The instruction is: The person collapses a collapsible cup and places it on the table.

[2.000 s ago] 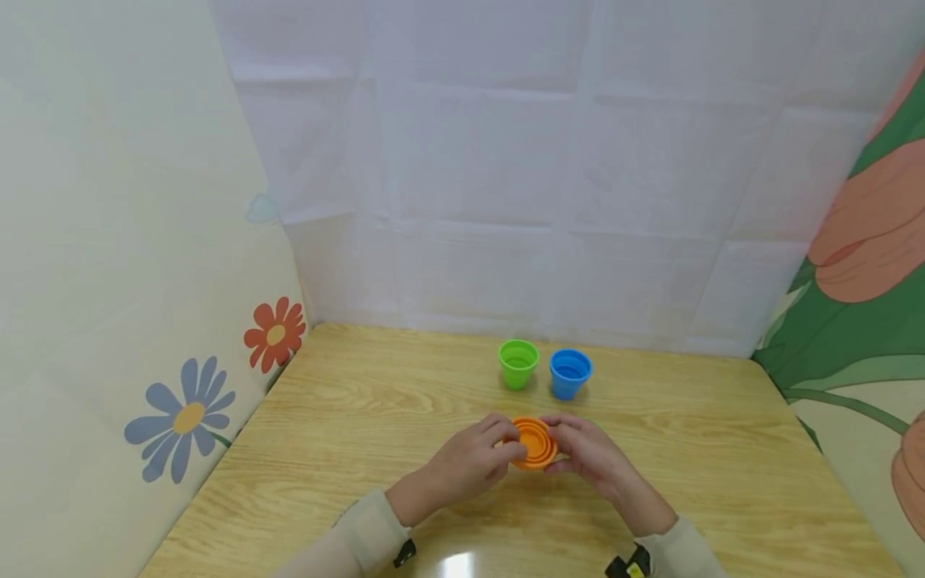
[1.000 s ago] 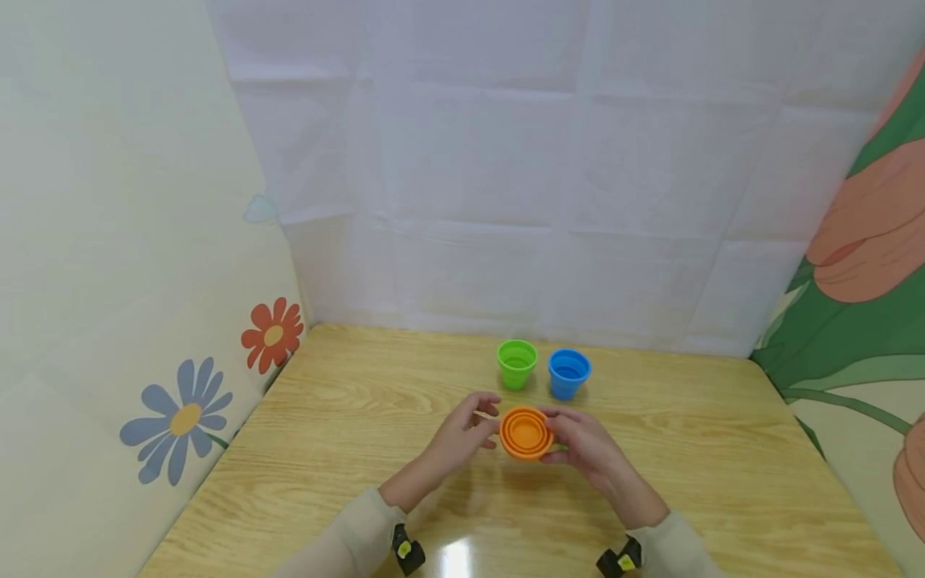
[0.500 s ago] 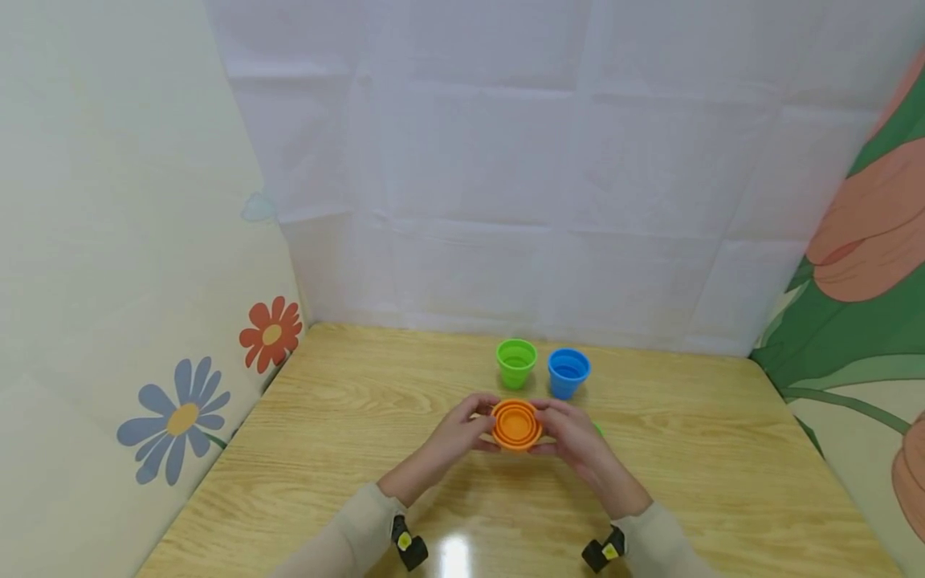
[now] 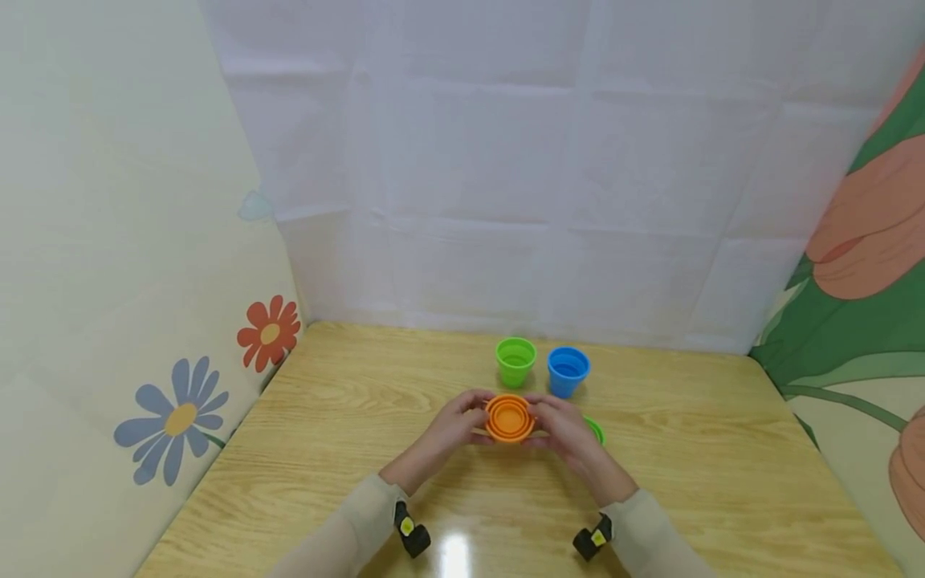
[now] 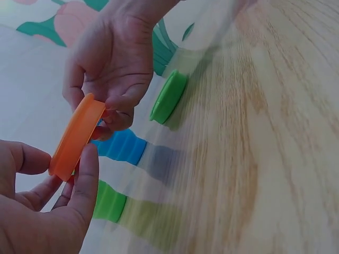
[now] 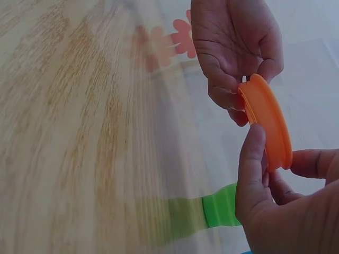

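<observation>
An orange collapsible cup (image 4: 509,418), folded flat into rings, is held above the table between both hands. My left hand (image 4: 453,427) pinches its left side, thumb on the rim and fingers beneath. On the opposite side my right hand (image 4: 567,433) grips it the same way. The left wrist view shows the folded orange cup (image 5: 77,136) edge-on, clear of the tabletop. Behind the hands stand an expanded green cup (image 4: 516,363) and an expanded blue cup (image 4: 568,372), both upright. A second green cup (image 5: 169,96), folded flat, lies beside the right hand, which partly hides it in the head view.
The wooden table (image 4: 347,393) ends at a white cloth backdrop (image 4: 462,177). Flower-printed panels flank it, with a left panel (image 4: 130,241) and a right panel (image 4: 867,265). Both wrists wear small black devices.
The left hand let go of the orange cup's rim, then took hold of it again. Both hands and the cup moved left and away from the body, uncovering part of the flat green cup.
</observation>
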A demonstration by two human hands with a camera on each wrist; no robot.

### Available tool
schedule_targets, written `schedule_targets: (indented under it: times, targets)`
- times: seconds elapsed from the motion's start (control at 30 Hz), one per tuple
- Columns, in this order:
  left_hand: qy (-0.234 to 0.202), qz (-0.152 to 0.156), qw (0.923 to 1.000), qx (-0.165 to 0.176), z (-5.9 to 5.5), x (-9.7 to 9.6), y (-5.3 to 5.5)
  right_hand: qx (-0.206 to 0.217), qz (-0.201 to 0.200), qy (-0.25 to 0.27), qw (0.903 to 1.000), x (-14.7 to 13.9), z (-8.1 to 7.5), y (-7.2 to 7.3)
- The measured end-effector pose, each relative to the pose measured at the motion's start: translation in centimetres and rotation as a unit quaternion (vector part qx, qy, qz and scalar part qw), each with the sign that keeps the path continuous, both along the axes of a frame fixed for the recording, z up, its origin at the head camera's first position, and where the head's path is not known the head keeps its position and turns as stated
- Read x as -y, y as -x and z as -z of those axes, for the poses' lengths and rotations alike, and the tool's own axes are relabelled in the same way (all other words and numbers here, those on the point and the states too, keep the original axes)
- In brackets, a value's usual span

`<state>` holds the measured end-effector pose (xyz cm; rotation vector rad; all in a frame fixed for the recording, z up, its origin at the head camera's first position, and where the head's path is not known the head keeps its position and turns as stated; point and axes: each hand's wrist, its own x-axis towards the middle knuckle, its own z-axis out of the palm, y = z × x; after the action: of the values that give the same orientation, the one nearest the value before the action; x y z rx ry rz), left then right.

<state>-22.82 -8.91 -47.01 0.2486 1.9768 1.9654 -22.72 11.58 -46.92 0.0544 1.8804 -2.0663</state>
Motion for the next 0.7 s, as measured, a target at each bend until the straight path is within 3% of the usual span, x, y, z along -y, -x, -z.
schedule_targets:
  times: [0.4, 0.7]
  targets:
    - [-0.023, 0.009, 0.9989, 0.038, 1.3, 0.5, 1.1, 0.014, 0.019, -0.024, 0.9994, 0.6, 1.2, 1.0]
    - [-0.009, 0.005, 0.9994, 0.034, 2.4, 0.7, 1.6, 0.011, 0.018, -0.044, 0.9988, 1.0, 2.1, 1.3]
